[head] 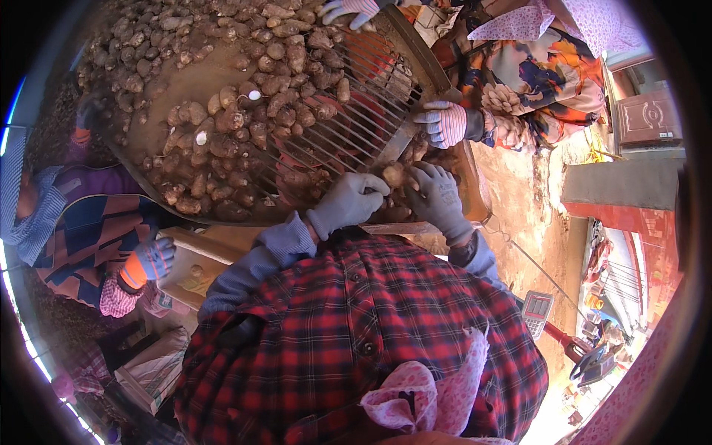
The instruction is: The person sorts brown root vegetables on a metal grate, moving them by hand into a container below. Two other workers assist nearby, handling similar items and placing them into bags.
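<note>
My left hand (349, 201), in a grey work glove, is closed at the near edge of the sorting table, its fingertips beside a round brown taro corm (394, 174). Opposite it, my right hand (436, 196), in a matching glove, has curled fingers touching the corm's right side. Whether the left fingers grip something small is hidden. Under and around both hands lie more taro corms. Just beyond them, a grille of metal bars (356, 119) slopes down, with reddish containers below. A large heap of soil-covered taro (222, 119) covers the table to the upper left.
A co-worker's striped glove (445, 123) rests by the grille's lower edge; another striped glove (351, 10) is at the top. At left, a co-worker's orange-and-grey glove (147, 262) is beside a wooden frame (203, 245). A scale with a keypad (537, 314) stands at lower right.
</note>
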